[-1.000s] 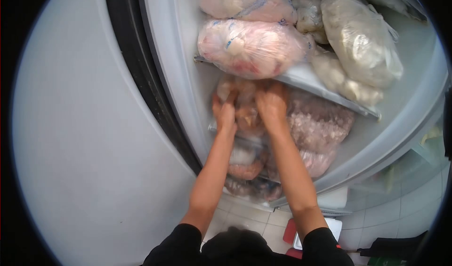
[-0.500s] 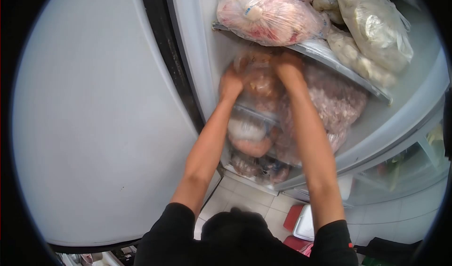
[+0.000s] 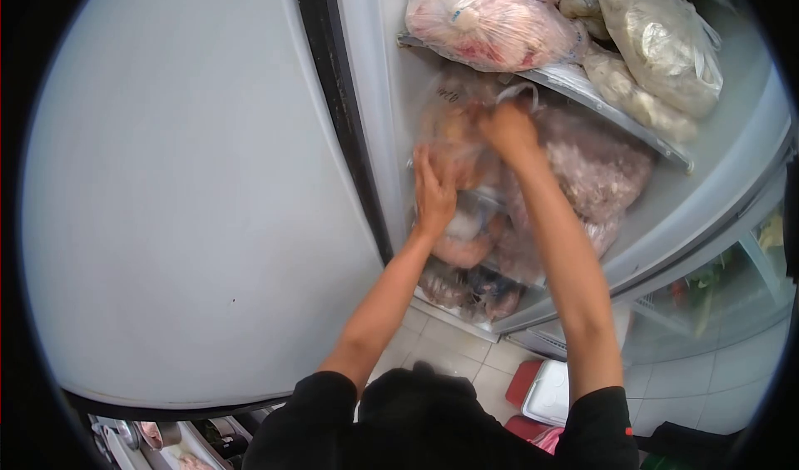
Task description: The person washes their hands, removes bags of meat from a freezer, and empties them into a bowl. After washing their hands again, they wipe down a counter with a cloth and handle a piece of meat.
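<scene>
Both hands are inside an upright freezer, at a clear plastic bag of orange-pink meat (image 3: pixel 454 124) on the shelf below the top one. My left hand (image 3: pixel 434 195) lies against the bag's lower left front, fingers stretched out and pointing up. Higher up, my right hand (image 3: pixel 508 130) has its fingers closed on the bag's upper right part, near a white loop of plastic. Its fingertips are partly hidden. Just right of my right forearm is a large bag of pale pink meat pieces (image 3: pixel 595 174).
Overhead, a metal-edged shelf (image 3: pixel 616 112) bears a wrapped pink meat package (image 3: pixel 495 29) and a whitish bag (image 3: pixel 657 45). More bagged meat (image 3: pixel 462 249) lies lower down. The freezer door (image 3: pixel 183 203) stands wide at left. A red and white cooler (image 3: pixel 548 391) sits on the tiled floor.
My left hand has moved down from the bag's upper left side to its lower front, and its fingers have straightened. The right hand stays near the bag's top. The view has shifted slightly.
</scene>
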Demonstrator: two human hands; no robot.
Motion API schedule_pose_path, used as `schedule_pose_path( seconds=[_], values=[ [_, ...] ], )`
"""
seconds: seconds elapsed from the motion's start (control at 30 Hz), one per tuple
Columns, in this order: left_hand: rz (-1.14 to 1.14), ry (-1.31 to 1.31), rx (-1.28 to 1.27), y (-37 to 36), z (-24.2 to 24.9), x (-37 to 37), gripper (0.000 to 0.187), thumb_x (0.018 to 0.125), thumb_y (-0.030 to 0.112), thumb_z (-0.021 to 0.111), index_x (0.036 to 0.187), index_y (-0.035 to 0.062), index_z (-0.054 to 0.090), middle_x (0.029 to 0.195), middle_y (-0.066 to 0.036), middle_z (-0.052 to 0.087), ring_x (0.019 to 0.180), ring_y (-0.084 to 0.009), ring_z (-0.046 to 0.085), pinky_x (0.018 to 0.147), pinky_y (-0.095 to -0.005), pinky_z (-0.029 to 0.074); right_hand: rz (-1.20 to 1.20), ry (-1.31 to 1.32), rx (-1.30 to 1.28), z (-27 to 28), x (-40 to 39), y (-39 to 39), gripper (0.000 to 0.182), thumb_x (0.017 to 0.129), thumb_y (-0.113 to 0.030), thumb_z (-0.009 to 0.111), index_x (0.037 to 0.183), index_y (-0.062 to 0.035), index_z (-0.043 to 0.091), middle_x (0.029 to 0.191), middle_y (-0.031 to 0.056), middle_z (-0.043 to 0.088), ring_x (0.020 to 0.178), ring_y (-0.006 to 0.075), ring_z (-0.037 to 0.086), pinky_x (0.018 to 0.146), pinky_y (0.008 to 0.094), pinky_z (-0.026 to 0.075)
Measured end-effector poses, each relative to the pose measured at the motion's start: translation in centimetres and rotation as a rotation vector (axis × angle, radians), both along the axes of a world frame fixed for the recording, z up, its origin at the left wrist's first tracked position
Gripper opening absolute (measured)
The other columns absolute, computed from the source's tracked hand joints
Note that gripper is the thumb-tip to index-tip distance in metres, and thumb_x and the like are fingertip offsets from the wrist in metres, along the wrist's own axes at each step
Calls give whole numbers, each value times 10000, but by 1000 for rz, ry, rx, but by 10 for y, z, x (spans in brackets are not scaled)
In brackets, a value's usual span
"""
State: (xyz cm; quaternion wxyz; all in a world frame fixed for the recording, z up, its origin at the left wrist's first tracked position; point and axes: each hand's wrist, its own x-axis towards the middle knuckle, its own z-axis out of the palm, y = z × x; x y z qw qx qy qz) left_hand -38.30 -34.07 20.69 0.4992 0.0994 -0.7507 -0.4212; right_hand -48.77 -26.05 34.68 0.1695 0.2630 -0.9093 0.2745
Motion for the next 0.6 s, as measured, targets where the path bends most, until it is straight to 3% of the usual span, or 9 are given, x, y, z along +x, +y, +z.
schedule_pose_path(
  seconds=[0.17, 0.23, 0.33, 0.43, 0.6],
  values=[
    [-51, -77, -35, -9, -3, 10, 780, 928, 502, 419, 1396, -73, 178, 1416, -301, 251, 1338, -422, 226, 1098, -441, 198, 135, -473, -110, 50, 71, 56, 424, 820, -362, 658, 931, 47, 664, 799, 208, 666, 730, 282, 684, 632, 359, 530],
    [-32, -101, -27, -6, 0, 13, 804, 924, 501, 430, 1401, -80, 145, 1427, -308, 217, 1347, -423, 198, 1105, -441, 177, 227, -309, -432, 41, 84, 78, 316, 844, -266, 651, 934, 36, 679, 661, 133, 659, 547, 194, 649, 532, 286, 501],
    [-47, -103, 18, 0, -2, 19, 859, 904, 490, 478, 1409, -87, 91, 1438, -320, 165, 1359, -422, 159, 1115, -439, 146, 227, -118, -716, 13, 96, 94, 236, 837, -168, 662, 973, 24, 675, 739, 106, 678, 591, 138, 632, 558, 257, 489],
    [-48, -98, 18, 3, -1, 21, 915, 872, 465, 542, 1413, -89, 54, 1441, -332, 138, 1364, -418, 143, 1119, -436, 137, 231, -39, -751, -34, 104, 89, 225, 812, -124, 688, 1000, 0, 675, 808, 91, 681, 644, 112, 620, 588, 242, 483],
    [-51, -83, 48, 1, 0, 36, 939, 843, 418, 593, 1415, -88, 47, 1452, -316, 134, 1360, -405, 174, 1116, -428, 156, 162, -182, -759, -69, 128, 77, 266, 804, -94, 692, 1058, -24, 655, 891, 84, 674, 710, 123, 627, 614, 241, 487]
  ],
)
